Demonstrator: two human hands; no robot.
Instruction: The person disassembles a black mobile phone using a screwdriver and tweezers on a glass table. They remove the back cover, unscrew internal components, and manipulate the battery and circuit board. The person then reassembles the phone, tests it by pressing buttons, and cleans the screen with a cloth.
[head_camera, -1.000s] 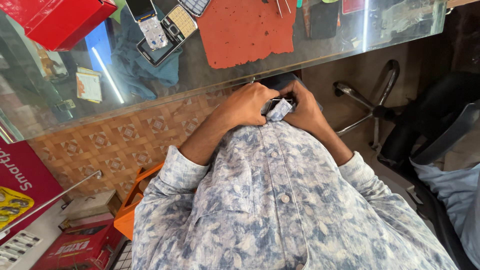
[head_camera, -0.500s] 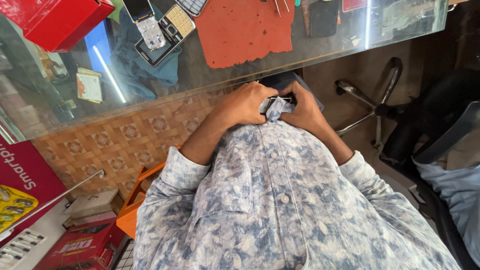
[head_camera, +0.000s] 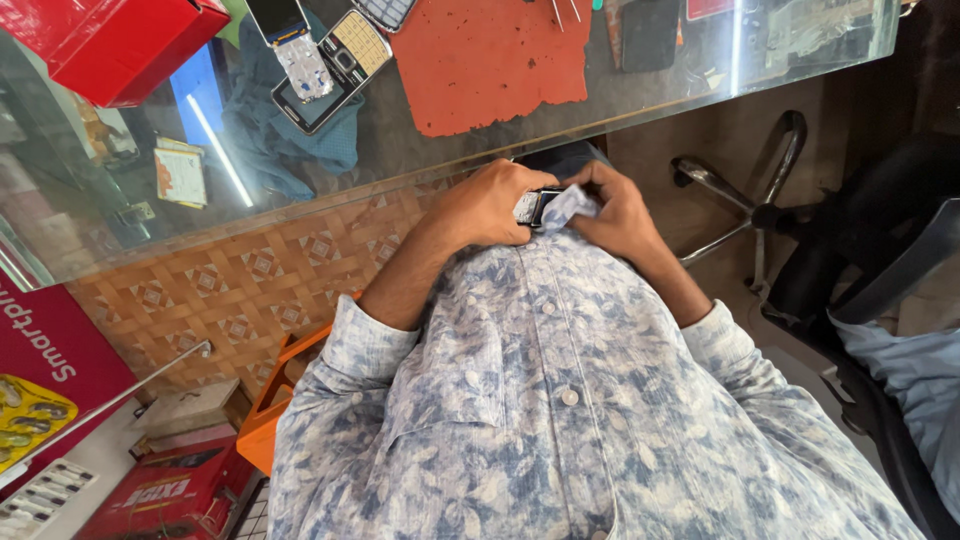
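Both hands (head_camera: 555, 205) still rubbing small phone (head_camera: 530, 206)

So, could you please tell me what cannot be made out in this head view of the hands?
- Small dark device: mostly covered by the left hand and right hand; its kind is unclear.
- Shirt hem: bunched against the device, so the contact is hidden.
- Keypad phones on the glass counter: one is cut off by the top edge.
- Red box: cut off at the top left corner.
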